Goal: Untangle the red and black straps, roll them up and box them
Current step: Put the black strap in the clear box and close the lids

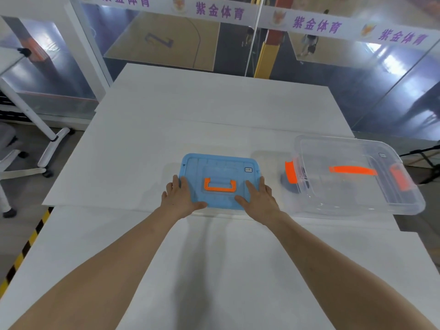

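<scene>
A blue lid (221,172) with an orange handle (220,185) lies on a small clear box, whose front wall (214,212) shows just below it, at the middle of the white table (190,120). My left hand (179,197) lies flat on the lid's left front corner, fingers spread and thumb along the front edge. On the right front part of the lid my right hand (258,198) rests flat as well. Neither hand holds anything. No red or black strap is in sight; the lid hides the inside of the box.
A larger clear storage box (357,203) with orange latches (291,172) and an orange handle stands at the right of the table, close to its right edge. Glass walls rise behind the table. A white stand and a chair are on the floor at left.
</scene>
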